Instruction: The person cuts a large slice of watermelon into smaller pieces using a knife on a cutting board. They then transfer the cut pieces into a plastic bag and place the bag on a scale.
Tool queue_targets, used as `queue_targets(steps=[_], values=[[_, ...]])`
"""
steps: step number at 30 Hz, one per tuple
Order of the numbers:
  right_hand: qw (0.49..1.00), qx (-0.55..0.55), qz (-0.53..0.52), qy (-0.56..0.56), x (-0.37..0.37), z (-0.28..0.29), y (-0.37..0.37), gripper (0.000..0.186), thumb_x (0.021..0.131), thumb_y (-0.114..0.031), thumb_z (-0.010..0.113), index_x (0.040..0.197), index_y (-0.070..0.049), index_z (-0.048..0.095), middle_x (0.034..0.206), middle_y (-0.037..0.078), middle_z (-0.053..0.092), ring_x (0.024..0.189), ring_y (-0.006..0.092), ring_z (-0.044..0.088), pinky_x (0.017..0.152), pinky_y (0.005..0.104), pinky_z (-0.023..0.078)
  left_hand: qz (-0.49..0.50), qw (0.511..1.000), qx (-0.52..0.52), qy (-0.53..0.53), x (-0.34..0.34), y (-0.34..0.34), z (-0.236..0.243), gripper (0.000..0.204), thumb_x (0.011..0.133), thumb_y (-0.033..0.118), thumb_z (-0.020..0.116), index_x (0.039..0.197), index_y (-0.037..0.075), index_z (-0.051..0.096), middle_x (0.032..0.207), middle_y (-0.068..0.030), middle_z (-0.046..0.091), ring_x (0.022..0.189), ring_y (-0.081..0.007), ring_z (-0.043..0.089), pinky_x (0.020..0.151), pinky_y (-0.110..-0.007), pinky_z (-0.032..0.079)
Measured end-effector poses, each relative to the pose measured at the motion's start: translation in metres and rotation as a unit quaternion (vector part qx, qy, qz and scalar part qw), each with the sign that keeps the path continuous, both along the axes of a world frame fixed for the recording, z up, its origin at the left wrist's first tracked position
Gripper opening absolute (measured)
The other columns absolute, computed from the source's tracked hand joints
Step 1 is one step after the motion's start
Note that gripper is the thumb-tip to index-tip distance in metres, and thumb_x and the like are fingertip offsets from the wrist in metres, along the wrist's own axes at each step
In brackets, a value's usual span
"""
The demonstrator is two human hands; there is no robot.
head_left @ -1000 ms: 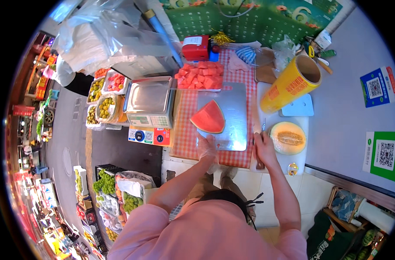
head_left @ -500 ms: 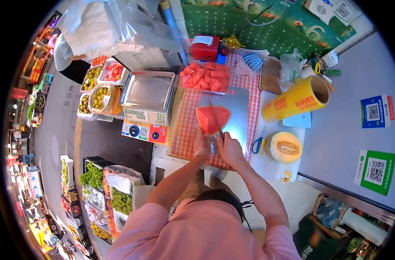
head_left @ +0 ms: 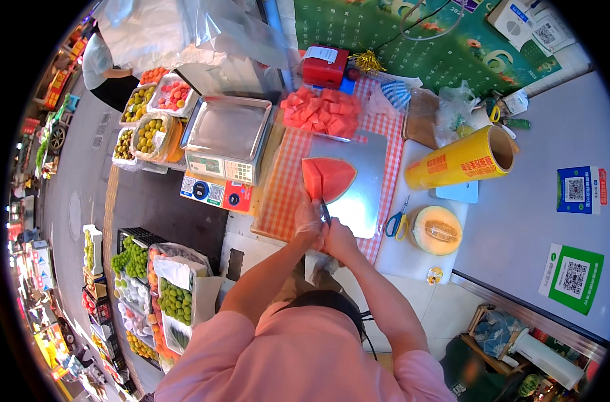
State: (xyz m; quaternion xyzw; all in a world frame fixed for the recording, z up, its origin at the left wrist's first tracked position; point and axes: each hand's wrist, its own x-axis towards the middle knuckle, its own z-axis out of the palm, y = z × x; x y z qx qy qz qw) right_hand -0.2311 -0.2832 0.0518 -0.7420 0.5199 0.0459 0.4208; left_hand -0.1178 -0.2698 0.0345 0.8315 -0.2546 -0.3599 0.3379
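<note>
On the metal board (head_left: 365,194) lies a red watermelon wedge (head_left: 335,175), with a cut line showing in its left part. My left hand (head_left: 307,216), in a clear plastic glove, is closed on the wedge's near end. A knife (head_left: 326,212) is gripped in my right hand (head_left: 339,239), close beside the left; its blade is mostly hidden at the wedge's near left side. Just beyond the board sits a clear tray heaped with watermelon chunks (head_left: 320,112).
A weighing scale (head_left: 228,127) stands at the left on the counter. To the right are a yellow film roll (head_left: 452,161), scissors (head_left: 397,221) and a halved orange-fleshed melon (head_left: 437,230). A red device (head_left: 324,65) stands behind the chunks. Fruit crates (head_left: 168,295) lie at lower left.
The knife and my right hand have come nearer and leftward, from the wedge's middle to its near left side. A cut now shows in the wedge. The whole view has shifted slightly.
</note>
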Motion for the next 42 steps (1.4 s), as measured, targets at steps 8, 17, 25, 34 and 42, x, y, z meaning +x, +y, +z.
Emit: queue_targets(steps=[8,17,25,34,42], values=[[0.999,-0.034,-0.012,0.013,-0.054,0.083,0.0,0.041,0.097,-0.035,0.048,0.099,0.005,0.055,0.078,0.029,0.065,0.077,0.0483,0.064,0.069,0.0553,0.051,0.227,0.919,-0.093,0.31,-0.008,-0.007,0.021,0.029,0.102,0.019,0.045,0.129,0.01,0.051,0.08,-0.0013,0.046,0.063,-0.0109,0.042,0.054,-0.029,0.039],[1.0,-0.003,-0.022,-0.018,-0.029,-0.008,-0.012,0.039,0.096,-0.032,0.049,0.1,0.005,0.06,0.084,0.029,0.066,0.076,0.0432,0.067,0.07,0.0504,0.052,0.006,0.999,0.035,-0.017,0.0,-0.006,-0.027,0.046,0.099,0.021,0.052,0.141,0.01,0.037,0.091,-0.0164,0.062,0.079,-0.0268,0.063,0.069,-0.04,0.051],[0.991,0.049,-0.102,-0.077,-0.106,0.046,-0.013,0.043,0.097,-0.039,0.051,0.093,0.003,0.059,0.077,0.026,0.065,0.078,0.0445,0.064,0.07,0.0515,0.049,0.046,0.986,-0.076,0.141,-0.004,-0.006,-0.031,0.059,0.097,0.028,0.055,0.148,0.015,0.028,0.096,-0.0202,0.065,0.077,-0.0286,0.067,0.065,-0.043,0.053],[0.984,0.043,-0.1,-0.14,-0.086,0.015,-0.062,0.041,0.097,-0.037,0.051,0.09,0.003,0.057,0.068,0.02,0.063,0.06,0.0344,0.064,0.059,0.0441,0.049,0.018,0.996,-0.088,0.003,0.015,0.005,-0.098,0.068,0.097,0.02,0.055,0.153,0.019,0.018,0.094,-0.0124,0.064,0.076,-0.0177,0.064,0.059,-0.036,0.051],[0.936,0.226,-0.129,-0.237,-0.07,-0.027,-0.045,0.036,0.098,-0.028,0.05,0.083,0.004,0.052,0.056,0.009,0.053,0.042,0.0177,0.05,0.041,0.0362,0.039,0.031,0.976,-0.192,0.098,0.012,-0.002,-0.08,0.073,0.094,0.009,0.059,0.153,0.014,0.017,0.11,-0.0089,0.063,0.08,-0.0188,0.062,0.068,-0.033,0.052]])
